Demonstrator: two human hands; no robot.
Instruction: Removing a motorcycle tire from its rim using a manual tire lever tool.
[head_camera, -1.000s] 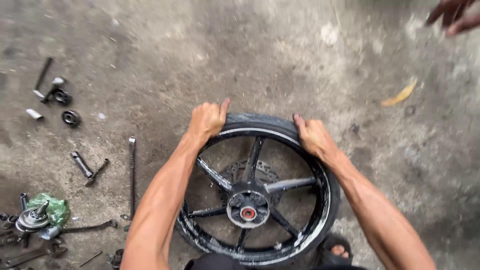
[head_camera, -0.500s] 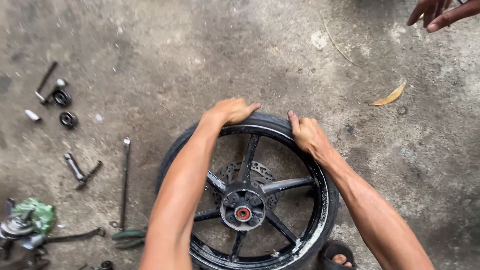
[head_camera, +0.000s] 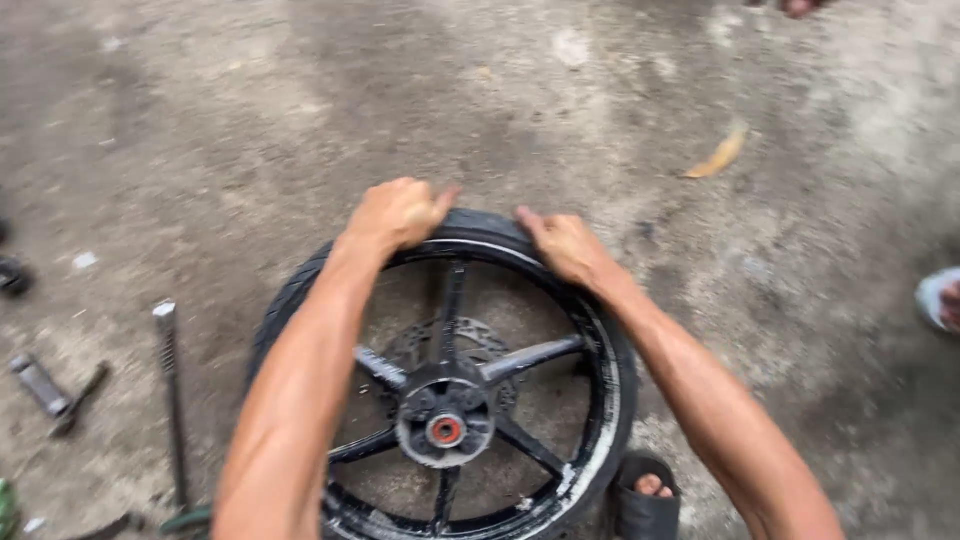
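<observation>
On the concrete floor, left hand and right hand curl fingers gripping the tyre at its far edge

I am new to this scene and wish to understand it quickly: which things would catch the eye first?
A black spoked wheel with its tyre lies flat on the concrete floor, low in the middle. The left hand and right hand press on the tyre's far edge. A long metal rod lies to the left.

Wheel's near rim below frame edge
</observation>
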